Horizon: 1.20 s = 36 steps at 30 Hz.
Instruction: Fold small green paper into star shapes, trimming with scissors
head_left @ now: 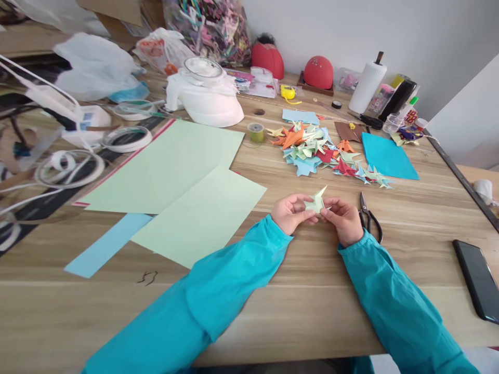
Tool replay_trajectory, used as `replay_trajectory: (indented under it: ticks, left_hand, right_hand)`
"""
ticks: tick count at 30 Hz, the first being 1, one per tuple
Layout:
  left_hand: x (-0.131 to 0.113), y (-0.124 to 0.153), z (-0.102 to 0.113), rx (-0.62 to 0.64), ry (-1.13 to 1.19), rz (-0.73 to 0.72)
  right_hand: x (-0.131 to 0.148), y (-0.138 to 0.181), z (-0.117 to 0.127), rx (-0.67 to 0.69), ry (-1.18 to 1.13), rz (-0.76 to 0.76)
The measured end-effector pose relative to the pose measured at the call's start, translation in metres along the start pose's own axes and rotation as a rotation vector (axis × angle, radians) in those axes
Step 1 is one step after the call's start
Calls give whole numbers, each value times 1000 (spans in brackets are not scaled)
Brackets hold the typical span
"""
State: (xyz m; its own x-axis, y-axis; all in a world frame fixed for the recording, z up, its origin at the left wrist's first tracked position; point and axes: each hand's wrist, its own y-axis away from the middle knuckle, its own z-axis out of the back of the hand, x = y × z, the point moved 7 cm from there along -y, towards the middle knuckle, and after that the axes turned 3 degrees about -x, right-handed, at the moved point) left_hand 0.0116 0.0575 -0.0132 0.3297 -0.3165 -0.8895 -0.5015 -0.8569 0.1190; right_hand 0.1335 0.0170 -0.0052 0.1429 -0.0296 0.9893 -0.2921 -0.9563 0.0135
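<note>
A person in turquoise sleeves holds a folded pale-green paper piece between both hands, just above the wooden table. The left hand pinches one side of it with thumb and fingers, and the right hand grips the opposite side in the same way, the two thumbs near each other along its lower edge. A slim point of the piece rises clear between the hands, tilted toward the right; how much paper lies behind the fingertips cannot be told. Just beside the right hand lies a pair of black-handled scissors, tips pointing away from the person. Beyond the hands spreads a heap of folded paper shapes in green, orange, red and blue, with a bright blue sheet to its right. To the left, large pale-green sheets overlap, covering one end of a light-blue strip. A thread spool stands near the heap, and a dark phone lies well apart at the far right.
</note>
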Motion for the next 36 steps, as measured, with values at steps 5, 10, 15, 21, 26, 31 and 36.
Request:
replay_trajectory:
  ticks: [5, 10, 15, 21, 26, 31, 36]
  left_hand:
    - [2, 0, -2, 23, 39, 33]
    - [-2, 3, 0, -70, -4, -46]
    - [0, 3, 0, -112, -41, -47]
    - [0, 2, 0, -69, 27, 8]
    - [3, 1, -2, 2, 67, 53]
    - [5, 0, -2, 14, 81, 73]
    - [5, 0, -2, 6, 90, 102]
  right_hand:
    - [-1, -1, 2, -3, -25, -7]
    - [1, 0, -1, 2, 1, 7]
    - [4, 3, -7, 19, 11, 7]
    - [4, 4, -9, 37, 0, -19]
    - [2, 3, -8, 37, -17, -25]
    - [1, 2, -6, 18, -42, -42]
    - [0, 1, -4, 20, -64, -39]
